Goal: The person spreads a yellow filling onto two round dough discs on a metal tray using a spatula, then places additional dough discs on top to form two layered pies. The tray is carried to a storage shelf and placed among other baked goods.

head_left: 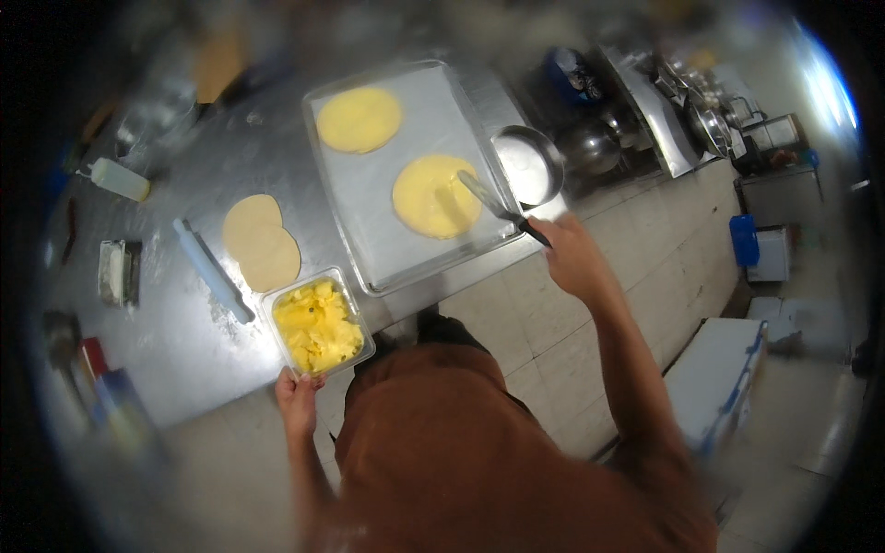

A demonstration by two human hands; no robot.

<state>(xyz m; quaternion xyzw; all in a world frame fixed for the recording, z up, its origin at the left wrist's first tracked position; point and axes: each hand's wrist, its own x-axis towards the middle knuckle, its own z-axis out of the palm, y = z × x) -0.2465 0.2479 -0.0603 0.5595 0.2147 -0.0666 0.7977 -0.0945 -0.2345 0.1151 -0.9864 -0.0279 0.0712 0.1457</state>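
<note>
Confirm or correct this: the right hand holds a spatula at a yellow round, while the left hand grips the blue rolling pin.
Not quite: in the head view, the left hand grips the clear tub by its edge, not the blue rolling pin. The right hand does hold a spatula at a yellow round.

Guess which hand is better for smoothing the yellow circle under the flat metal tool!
Probably the right hand: it holds the black-handled metal spatula, reaching over the nearer flat yellow circle. The left hand is busy at the near edge of the square clear container of yellow spread.
</note>
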